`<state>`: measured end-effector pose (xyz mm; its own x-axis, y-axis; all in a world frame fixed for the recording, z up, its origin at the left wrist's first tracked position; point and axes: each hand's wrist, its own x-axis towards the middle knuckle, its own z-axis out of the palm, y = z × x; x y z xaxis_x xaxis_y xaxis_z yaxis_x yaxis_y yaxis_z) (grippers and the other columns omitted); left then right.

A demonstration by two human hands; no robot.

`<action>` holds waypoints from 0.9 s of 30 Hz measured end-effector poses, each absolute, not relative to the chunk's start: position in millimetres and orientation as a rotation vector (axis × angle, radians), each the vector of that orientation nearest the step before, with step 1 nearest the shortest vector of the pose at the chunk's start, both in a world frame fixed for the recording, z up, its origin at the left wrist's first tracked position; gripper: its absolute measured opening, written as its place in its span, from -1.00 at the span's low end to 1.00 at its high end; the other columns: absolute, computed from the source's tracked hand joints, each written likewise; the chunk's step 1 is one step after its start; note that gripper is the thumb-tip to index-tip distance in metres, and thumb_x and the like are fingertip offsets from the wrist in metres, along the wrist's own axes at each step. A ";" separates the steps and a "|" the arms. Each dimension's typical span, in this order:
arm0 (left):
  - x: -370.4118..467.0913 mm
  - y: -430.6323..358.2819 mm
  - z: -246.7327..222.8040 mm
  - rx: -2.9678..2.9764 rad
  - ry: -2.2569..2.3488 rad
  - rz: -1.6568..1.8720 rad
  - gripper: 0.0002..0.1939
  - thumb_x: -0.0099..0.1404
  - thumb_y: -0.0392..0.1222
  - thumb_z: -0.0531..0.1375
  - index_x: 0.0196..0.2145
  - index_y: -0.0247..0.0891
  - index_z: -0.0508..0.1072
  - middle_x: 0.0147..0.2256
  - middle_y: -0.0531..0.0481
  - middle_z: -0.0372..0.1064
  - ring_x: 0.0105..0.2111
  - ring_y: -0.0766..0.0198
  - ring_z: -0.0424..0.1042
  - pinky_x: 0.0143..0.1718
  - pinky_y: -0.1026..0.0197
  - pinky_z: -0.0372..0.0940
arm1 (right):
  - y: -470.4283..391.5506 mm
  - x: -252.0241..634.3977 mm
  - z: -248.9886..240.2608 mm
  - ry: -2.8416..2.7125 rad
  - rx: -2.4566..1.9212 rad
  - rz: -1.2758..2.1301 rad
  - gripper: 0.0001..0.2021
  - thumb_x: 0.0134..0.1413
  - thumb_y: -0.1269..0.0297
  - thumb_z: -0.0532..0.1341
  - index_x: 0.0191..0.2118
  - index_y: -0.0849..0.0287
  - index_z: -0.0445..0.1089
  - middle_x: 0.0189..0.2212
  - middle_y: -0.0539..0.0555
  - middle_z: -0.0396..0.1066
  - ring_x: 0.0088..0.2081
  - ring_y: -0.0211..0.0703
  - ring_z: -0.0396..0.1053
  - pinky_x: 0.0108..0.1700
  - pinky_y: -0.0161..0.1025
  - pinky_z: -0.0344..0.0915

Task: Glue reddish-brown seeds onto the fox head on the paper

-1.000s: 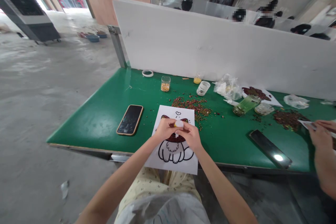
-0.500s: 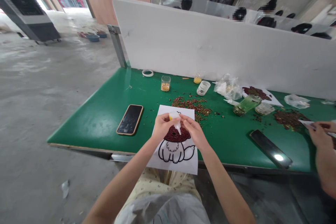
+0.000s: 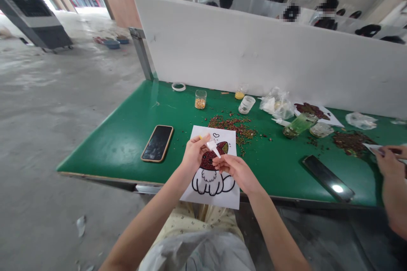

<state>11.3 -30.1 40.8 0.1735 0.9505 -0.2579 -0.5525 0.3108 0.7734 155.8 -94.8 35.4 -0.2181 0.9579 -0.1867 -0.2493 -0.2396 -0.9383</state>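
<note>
My left hand (image 3: 194, 151) is closed around a small white glue bottle (image 3: 211, 145), its pointed nozzle slanting down to the right. At the nozzle's tip are the bent, pinched fingers of my right hand (image 3: 233, 168). Under both hands lies a white paper sheet (image 3: 187, 194) with a black-outlined fox-like animal (image 3: 208, 184). Dark red beans fill its head, and one ear has a greenish inside. The body and tail are bare outline. Part of the head is hidden by my fingers. Loose red and green beans (image 3: 233, 126) are scattered just beyond the sheet.
A phone (image 3: 157, 144) lies left of the sheet, another phone (image 3: 327, 178) with its light on to the right. Behind stand a glass of corn kernels (image 3: 200, 100), a clear cup (image 3: 246, 105) and a green jar (image 3: 299, 126). A co-worker's hands (image 3: 389, 161) are at the right edge.
The glue bottle has shifted back into my left hand. My right hand has slid down from beside the bottle to the nozzle tip, uncovering more of the animal's head and ear.
</note>
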 end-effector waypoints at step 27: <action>6.5 -28.2 42.9 1.471 0.683 0.747 -0.65 -0.04 -0.21 0.34 -0.27 -0.33 0.40 -0.40 -0.02 0.42 -0.40 0.29 0.42 -0.31 0.22 0.32 | -62.1 172.8 58.3 -1.587 -1.164 0.946 -0.73 -0.08 0.16 0.32 -0.19 0.07 0.43 -0.22 0.05 0.43 -0.13 -0.06 0.34 0.01 -0.09 0.21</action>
<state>6.5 -28.2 42.9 0.6101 0.7911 0.0438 -0.0263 -0.0351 0.9990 172.8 -62.1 58.3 -0.1274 0.9646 0.2309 0.2560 0.2569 -0.9319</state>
